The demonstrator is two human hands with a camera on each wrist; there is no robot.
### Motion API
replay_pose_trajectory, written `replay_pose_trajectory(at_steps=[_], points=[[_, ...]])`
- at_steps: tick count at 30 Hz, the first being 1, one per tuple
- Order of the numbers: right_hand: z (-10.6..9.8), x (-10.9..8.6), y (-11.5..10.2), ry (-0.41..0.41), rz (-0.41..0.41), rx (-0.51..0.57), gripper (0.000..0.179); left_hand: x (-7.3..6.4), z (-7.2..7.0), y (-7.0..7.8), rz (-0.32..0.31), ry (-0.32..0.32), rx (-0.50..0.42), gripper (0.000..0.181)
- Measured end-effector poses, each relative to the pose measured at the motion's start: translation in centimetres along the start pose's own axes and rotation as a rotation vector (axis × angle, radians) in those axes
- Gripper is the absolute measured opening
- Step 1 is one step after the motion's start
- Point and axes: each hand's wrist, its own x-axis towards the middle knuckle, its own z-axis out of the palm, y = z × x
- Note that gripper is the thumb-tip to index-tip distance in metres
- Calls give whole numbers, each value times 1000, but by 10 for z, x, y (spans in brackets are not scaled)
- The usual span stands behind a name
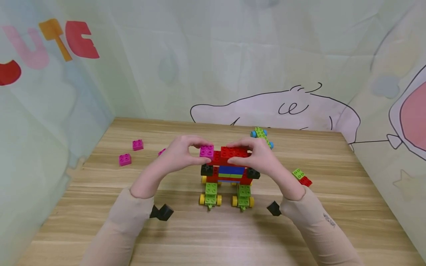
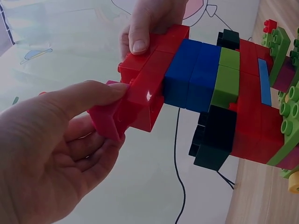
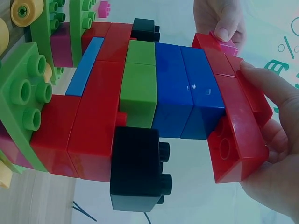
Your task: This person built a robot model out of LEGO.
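A tall figure of toy building bricks (image 1: pixel 230 170) stands upright mid-table on green wheeled bases (image 1: pixel 210 200) with yellow wheels. At its top left, my left hand (image 1: pixel 176 154) pinches a magenta brick (image 1: pixel 206 150) between thumb and fingers, against the red top row. On the right, my right hand (image 1: pixel 256 153) grips the red top brick (image 1: pixel 233 152). Below the red row come blue bricks (image 2: pixel 191 70) and green bricks (image 3: pixel 138 84). Black bricks (image 3: pixel 135 168) stick out at both sides. In the right wrist view, my left hand (image 3: pixel 222 21) shows behind the figure.
Loose magenta bricks (image 1: pixel 125 159) lie at the left, one partly hidden behind the left hand. A green wheeled base (image 1: pixel 261 136) with blue wheels is behind the right hand. A joined green and red brick pair (image 1: pixel 302 177) lies at the right. Printed cloth hangs behind the wooden table (image 1: pixel 213 240).
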Motion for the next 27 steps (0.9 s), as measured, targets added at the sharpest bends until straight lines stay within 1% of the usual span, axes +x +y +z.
replay_pose_trajectory(at_steps=[9, 12, 15, 17, 21, 24, 27], points=[[2, 1, 0, -5, 12, 11, 35, 0, -3, 2, -10, -18, 9, 40], [3, 1, -1, -6, 13, 13, 35, 0, -3, 2, -18, -20, 12, 40], [3, 1, -1, -8, 12, 13, 36, -1, -2, 2, -13, -19, 18, 40], [2, 1, -1, -8, 10, 12, 36, -2, -1, 2, 0, -14, 24, 41], [1, 1, -2, -8, 10, 3, 36, -3, 2, -2, 59, 2, 41, 42], [-1, 1, -3, -18, 13, 1, 37, -4, 4, -8, 93, 14, 38, 50], [-2, 1, -3, -33, 12, -1, 38, -8, 3, -10, 99, 31, 13, 58]])
